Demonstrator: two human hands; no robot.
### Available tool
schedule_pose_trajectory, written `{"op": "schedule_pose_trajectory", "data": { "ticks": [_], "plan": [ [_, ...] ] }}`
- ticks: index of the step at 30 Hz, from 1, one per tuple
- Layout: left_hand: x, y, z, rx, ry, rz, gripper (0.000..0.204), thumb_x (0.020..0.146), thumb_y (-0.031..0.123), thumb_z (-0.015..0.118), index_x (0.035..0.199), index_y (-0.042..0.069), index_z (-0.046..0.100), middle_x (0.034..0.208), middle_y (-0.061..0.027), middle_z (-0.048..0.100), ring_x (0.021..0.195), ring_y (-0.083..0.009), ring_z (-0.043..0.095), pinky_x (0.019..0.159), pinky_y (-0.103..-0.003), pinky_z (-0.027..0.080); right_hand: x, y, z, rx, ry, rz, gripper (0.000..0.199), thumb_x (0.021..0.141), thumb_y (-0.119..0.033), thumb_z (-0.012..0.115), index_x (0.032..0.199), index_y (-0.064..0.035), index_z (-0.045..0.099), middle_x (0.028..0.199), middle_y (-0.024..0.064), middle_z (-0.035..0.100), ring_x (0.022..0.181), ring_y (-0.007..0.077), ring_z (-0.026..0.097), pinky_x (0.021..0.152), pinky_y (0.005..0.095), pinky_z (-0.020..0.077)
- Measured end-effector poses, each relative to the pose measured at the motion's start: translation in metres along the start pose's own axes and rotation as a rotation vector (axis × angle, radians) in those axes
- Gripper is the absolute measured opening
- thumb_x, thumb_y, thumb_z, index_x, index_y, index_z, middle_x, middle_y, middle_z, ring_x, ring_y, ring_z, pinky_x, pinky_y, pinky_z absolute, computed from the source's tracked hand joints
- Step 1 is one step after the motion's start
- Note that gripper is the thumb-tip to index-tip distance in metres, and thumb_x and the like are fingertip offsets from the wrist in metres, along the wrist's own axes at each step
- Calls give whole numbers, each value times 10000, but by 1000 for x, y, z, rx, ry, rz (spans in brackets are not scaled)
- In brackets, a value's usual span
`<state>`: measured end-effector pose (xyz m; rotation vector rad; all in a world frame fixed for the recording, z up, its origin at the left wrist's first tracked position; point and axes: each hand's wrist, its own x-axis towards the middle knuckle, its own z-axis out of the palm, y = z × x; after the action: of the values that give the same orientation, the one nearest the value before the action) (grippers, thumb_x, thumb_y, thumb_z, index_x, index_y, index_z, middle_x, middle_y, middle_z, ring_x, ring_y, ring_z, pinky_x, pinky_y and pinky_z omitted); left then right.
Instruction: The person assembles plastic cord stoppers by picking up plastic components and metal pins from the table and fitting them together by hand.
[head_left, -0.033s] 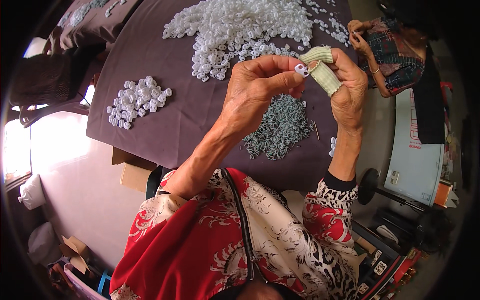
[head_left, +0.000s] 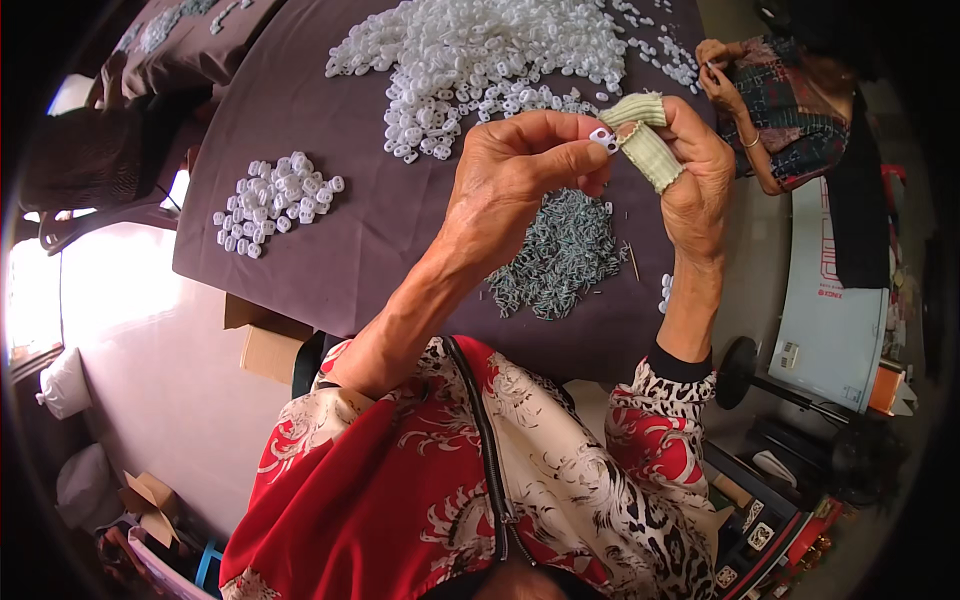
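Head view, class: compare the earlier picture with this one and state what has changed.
Nothing has visibly changed: the left hand pinches the small white piece as before, against the right hand with its ribbed green finger covers.

Both forearms raised; left hand grip pinched shut, right hand fingers curled, fingertips meeting.

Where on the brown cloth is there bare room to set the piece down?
Bare cloth lies between the small white pile and the grey-green pile, below the big white heap. Crowded along the far edge and right side, where loose white pieces lie.
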<state>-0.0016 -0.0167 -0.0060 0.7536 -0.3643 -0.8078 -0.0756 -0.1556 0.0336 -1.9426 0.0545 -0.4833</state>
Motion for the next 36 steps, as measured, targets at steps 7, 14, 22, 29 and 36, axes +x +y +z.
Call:
{"op": "schedule_pose_trajectory", "data": {
  "ticks": [7,14,22,29,36],
  "plan": [
    [-2,0,-1,32,69,-2,131,778,64,614,858,-40,606,713,-83,607,624,-133,577,607,-248,479,-3,-2,14,-48,60,-19,137,777,-18,505,896,10,568,759,29,607,666,58,551,601,190,438],
    [-2,-10,2,57,114,31,141,769,71,623,844,-46,602,693,-82,605,610,-131,573,595,-238,465,-10,5,20,-92,152,-12,130,777,-2,501,882,4,578,759,32,610,637,65,549,576,188,439],
    [11,15,-32,99,131,180,134,790,44,588,886,-49,593,742,-107,605,634,-162,573,613,-261,475,22,33,35,268,59,-20,161,817,-56,514,939,7,597,808,26,618,740,47,544,704,184,422],
    [11,28,-50,73,197,196,154,793,83,602,876,-46,589,732,-96,600,629,-144,569,611,-250,475,3,135,50,-425,-127,58,151,757,-46,539,894,-23,598,708,83,597,618,144,533,560,272,418],
    [11,25,-54,48,233,193,145,777,99,624,833,-31,592,680,-67,586,584,-112,550,565,-207,444,18,163,85,-793,-219,11,178,702,-18,513,866,-9,581,824,172,578,759,355,564,636,419,450]
  ]
}}
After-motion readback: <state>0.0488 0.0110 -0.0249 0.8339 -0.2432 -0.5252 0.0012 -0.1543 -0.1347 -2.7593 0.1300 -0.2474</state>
